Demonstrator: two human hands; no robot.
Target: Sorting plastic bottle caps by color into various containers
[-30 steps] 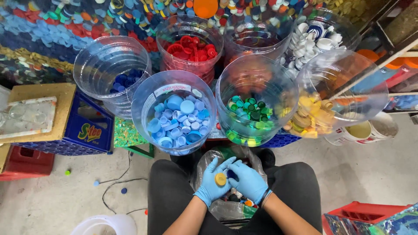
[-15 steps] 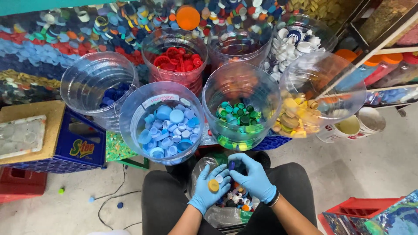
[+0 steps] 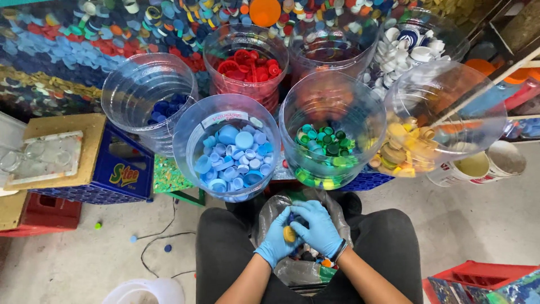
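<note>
- Far to the left of the hands, a blue crate (image 3: pixel 121 171) topped by a board is seen, with a red crate (image 3: pixel 39 214) beside it on the floor.
- Up and to the left of the left hand, a clear tub of dark blue caps (image 3: pixel 151 101) stands, and nearer, a clear tub of light blue caps (image 3: pixel 228 149).
- The left hand (image 3: pixel 277 239), in a blue glove, is closed on a yellow bottle cap (image 3: pixel 289 233), which is pinched between thumb and fingers just above the open clear bag (image 3: pixel 292 270) held between the knees.
- The right hand (image 3: pixel 319 225), also gloved in blue, is curled over the bag's mouth, touching the left hand; whether anything is gripped in it cannot be told.
- Directly above the hands, the tub of green caps (image 3: pixel 332 132) is set, with the tub of red caps (image 3: pixel 247 62) farther up.
- Up and to the right of the right hand, the tub of yellow caps (image 3: pixel 430 124) is tilted toward the person; the tub of white caps (image 3: pixel 416 42) lies beyond it.
- Judged from this, the yellow cap is best kept firmly pinched and carried up and right, over the green tub's rim, so that it is released only above the matching yellow caps; the bag should be kept steady so its mixed caps are not spilled.
</note>
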